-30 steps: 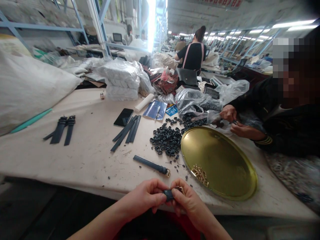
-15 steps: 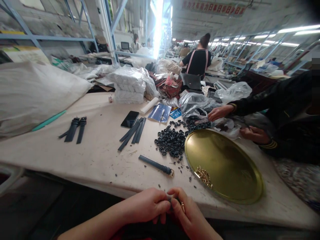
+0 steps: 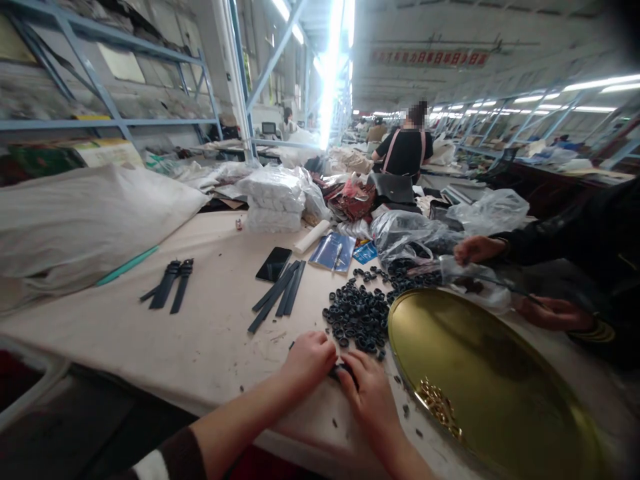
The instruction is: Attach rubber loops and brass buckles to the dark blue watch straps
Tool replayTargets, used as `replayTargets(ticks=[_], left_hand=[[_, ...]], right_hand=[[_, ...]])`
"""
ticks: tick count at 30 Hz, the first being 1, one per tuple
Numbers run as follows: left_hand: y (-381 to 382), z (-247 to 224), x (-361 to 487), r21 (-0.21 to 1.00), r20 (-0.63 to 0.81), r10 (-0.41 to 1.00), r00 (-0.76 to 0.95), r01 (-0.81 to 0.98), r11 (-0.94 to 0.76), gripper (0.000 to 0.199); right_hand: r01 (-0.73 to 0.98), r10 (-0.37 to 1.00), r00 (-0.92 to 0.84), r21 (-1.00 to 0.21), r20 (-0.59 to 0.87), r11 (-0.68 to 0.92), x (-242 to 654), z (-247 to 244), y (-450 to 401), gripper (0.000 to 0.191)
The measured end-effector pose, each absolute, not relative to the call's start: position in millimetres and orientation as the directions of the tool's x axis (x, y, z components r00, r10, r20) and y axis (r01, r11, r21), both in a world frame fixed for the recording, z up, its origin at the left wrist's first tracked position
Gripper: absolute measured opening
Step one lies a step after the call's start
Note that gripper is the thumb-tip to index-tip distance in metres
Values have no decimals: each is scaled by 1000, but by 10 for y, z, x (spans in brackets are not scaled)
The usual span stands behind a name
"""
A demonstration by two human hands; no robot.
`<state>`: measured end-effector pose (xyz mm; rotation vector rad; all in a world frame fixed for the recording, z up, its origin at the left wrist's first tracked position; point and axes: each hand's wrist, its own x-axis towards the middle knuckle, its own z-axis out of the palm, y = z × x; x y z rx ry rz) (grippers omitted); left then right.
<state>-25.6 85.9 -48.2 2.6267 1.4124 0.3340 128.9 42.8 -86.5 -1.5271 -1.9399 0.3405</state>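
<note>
My left hand (image 3: 311, 360) is closed over the near part of the table, its fingers curled at a dark strap (image 3: 341, 373). My right hand (image 3: 371, 395) meets it from the right, thumb and fingers closed on the same strap, which my hands mostly cover. A small dark tip shows just beyond my left wrist. Right behind my hands lies a heap of small black loops (image 3: 357, 313). Farther left are several flat dark strips (image 3: 277, 293) beside a black phone (image 3: 273, 264). Finished-looking straps with loops (image 3: 167, 283) lie at the left.
A large gold tray (image 3: 490, 373) with small gold buckles (image 3: 439, 403) stands at right. Beyond it, a co-worker's hands (image 3: 555, 312) hold a thin dark strip. Plastic bags (image 3: 410, 233), a blue booklet (image 3: 333, 252) with a pen and a white roll (image 3: 313, 237) lie behind.
Both hands have moved forward from the table's front edge to over the tabletop, where the buckled strap lay. The view has tilted up. The co-worker's hands have moved slightly.
</note>
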Motion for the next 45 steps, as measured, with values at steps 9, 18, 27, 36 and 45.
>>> replayTargets(ticks=[9, 18, 27, 36, 45], left_hand=[[1671, -221, -648, 2, 65, 972, 226, 974, -226, 19], [1884, -106, -651, -88, -1, 993, 114, 990, -114, 31], [441, -2, -667, 106, 281, 739, 612, 746, -658, 28], [-82, 34, -246, 859, -276, 715, 643, 499, -118, 25], [209, -136, -90, 758, -619, 663, 421, 96, 646, 20]], right_hand=[[856, 711, -330, -120, 621, 503, 1231, -1036, 421, 40], [856, 764, -228, -249, 604, 452, 1298, -1026, 399, 53], [-34, 969, 240, -998, -59, -52, 1530, -606, 121, 50], [-117, 971, 48, -967, -234, -228, 1384, -453, -184, 44], [860, 983, -77, -488, 164, 149, 1957, -614, 534, 22]])
